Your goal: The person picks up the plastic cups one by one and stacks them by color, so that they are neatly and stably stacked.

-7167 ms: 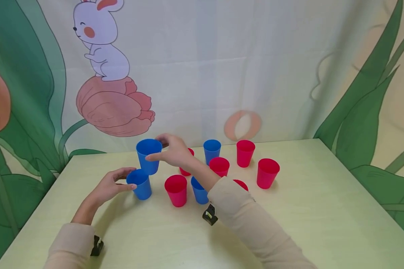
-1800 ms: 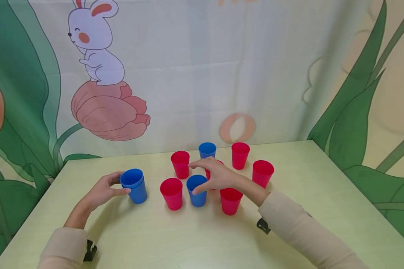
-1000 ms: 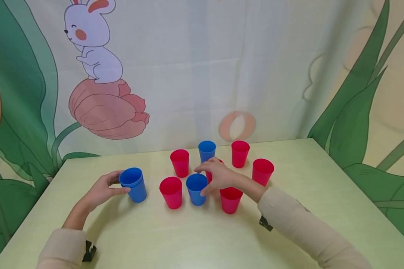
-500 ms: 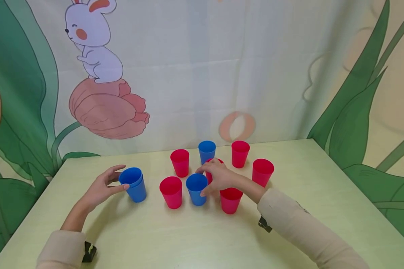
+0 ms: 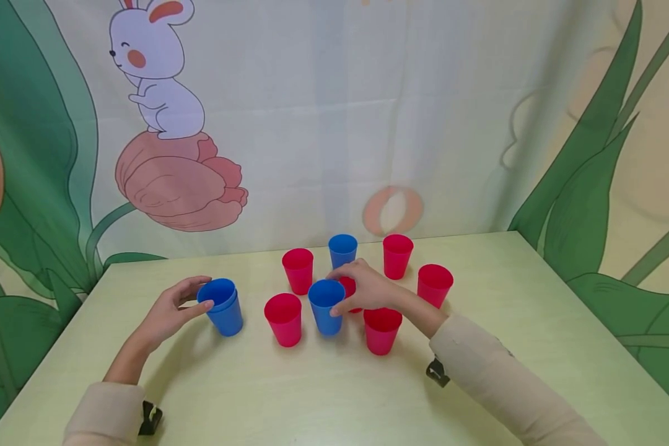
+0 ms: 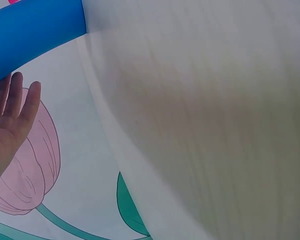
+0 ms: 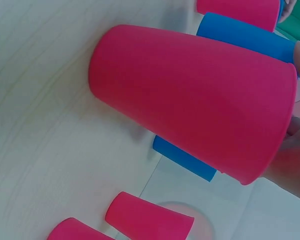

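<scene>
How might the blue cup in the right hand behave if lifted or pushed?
The blue cup is probably light: its rim looks thin. It seems stiff, its mouth round in the right hand. Narrower at its base, it may tip if pushed.

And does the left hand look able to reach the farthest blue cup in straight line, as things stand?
Probably not: the stacked blue cups are right at the left hand, and a red cup stands between them and the farthest blue cup.
</scene>
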Available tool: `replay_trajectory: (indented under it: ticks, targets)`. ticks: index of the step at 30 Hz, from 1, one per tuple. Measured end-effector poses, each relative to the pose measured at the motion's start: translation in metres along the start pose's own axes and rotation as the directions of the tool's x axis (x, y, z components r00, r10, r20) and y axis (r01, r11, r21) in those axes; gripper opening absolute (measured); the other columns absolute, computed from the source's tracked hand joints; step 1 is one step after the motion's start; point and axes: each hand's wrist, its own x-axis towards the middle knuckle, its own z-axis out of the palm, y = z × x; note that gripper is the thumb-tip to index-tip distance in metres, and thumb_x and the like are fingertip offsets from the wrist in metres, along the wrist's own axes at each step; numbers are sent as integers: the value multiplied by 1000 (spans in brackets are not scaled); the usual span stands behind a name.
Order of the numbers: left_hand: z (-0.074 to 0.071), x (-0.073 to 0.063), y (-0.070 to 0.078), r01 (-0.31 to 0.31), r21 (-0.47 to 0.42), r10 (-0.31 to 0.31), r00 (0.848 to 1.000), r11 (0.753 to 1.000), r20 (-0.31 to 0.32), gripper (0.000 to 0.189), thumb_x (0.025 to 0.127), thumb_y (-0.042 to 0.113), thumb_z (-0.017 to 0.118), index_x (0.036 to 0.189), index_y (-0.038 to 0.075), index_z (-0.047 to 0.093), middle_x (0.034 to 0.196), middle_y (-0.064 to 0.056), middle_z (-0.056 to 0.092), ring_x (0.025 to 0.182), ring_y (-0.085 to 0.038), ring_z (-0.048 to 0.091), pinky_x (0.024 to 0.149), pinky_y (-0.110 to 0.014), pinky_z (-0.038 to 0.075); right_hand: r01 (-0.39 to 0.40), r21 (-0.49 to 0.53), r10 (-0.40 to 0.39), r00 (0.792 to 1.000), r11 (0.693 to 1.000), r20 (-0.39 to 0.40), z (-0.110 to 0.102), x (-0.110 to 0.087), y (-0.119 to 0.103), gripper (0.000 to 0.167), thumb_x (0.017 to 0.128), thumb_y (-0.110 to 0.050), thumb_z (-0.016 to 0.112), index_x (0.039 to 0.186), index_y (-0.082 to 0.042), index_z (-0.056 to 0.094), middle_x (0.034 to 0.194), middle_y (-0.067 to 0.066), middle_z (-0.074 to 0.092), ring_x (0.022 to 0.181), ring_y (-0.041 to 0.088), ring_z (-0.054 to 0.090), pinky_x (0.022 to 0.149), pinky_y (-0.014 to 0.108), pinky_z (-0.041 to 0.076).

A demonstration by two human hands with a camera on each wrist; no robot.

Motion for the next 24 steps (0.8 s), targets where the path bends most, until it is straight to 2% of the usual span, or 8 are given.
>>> replay_trajectory:
  ticks: [7, 17, 24]
  targets:
    - [0, 1, -2, 4, 2, -4, 1000, 1000, 4, 61, 89, 30, 59, 137, 2, 34, 131, -26, 42, 121, -43, 37, 91, -55, 38, -12, 82, 15, 1000, 997, -26, -3, -3, -2, 68, 67, -26, 81, 127, -13, 51, 122, 7, 48, 118, 29, 39, 75, 35, 51]
    - [1, 0, -3, -6, 15, 6, 1000, 1000, 5, 61, 89, 29, 59, 137, 3, 34, 130, -27, 43, 119, -43, 40, 90, -53, 41, 21, 199, -8, 998, 980, -67, -8, -5, -8, 70, 70, -24, 79, 129, -8, 46, 121, 7, 52, 112, 26, 47, 79, 38, 50]
    - [1, -1, -4, -14, 16, 14, 1000, 1000, -1, 58, 90, 28, 58, 137, 2, 35, 128, -28, 44, 116, -43, 42, 88, -52, 43, 25, 227, -5, 996, 974, -86, -11, -5, -13, 68, 70, -23, 78, 128, -8, 46, 119, 7, 52, 110, 26, 48, 79, 39, 50]
